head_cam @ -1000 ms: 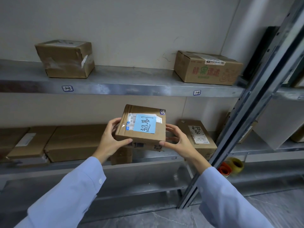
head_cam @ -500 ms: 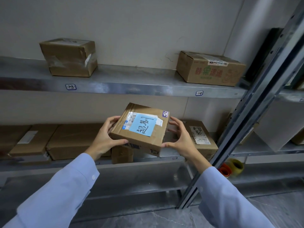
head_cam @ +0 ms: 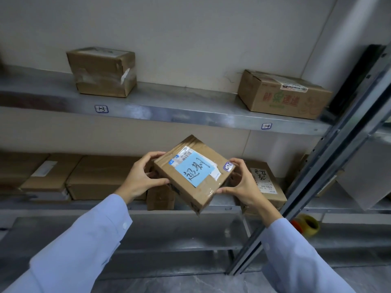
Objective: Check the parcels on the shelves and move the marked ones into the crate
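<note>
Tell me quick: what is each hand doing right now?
Left hand: grips the left side of the parcel with the blue note.
Right hand: grips the same parcel's right side.

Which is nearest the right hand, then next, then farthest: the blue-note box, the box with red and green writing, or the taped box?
1. The blue-note box: in the middle, held by the right hand itself and the left hand.
2. The box with red and green writing: right side of the top shelf, above that hand.
3. The taped box: same shelf, far over on the left.
</note>
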A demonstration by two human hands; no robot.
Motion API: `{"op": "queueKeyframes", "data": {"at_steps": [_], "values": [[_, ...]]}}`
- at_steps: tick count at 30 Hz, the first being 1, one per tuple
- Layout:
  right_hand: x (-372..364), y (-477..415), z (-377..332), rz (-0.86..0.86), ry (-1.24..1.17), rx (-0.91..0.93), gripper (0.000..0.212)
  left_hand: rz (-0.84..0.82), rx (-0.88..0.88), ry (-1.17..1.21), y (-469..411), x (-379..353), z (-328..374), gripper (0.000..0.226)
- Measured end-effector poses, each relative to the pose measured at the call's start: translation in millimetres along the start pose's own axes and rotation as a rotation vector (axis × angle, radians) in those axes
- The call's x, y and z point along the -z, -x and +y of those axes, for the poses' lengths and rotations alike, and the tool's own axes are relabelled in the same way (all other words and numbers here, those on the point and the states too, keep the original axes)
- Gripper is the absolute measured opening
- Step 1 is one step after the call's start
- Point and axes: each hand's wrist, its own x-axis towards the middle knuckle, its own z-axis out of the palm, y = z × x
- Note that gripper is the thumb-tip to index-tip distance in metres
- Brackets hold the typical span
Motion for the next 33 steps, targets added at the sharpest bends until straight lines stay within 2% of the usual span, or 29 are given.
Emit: {"op": "queueKeyframes", "data": {"at_steps": [4,9,13,20,25,33], "values": [[3.4,-2.1,6.3,0.004,-0.035,-0.008,0.086,0.063,-0.013,-0.020,-3.5,-6.8,-3.5,0.071],[4.4,-6.2,15.6,-0.040,-0.006,0.022,0.106,0.141,0.040,0.075,-5.1,-23.6,-7.5,0.077],[3.4,-8.9,24.3,0.013,-0.007,-0.010,0.098,0.185,0.086,0.125,-7.1,-33.9,-9.3,0.080],[0.2,-13.2,35.4,0.085,-0.054,0.021,0.107,0.193,0.095,0.061,-9.0,-48.7,-11.2,0.087],[-1.2,-16.1,47.0,0.118,-0.088,0.023,0.101,0.124,0.136,0.028,-6.0,-66.5,-12.7,0.086],[-15.5,-20.8,61.0,0.063,-0.100,0.023,0.092,-0.032,0.300,-0.064,6.6,-77.8,-15.7,0.119]]}}
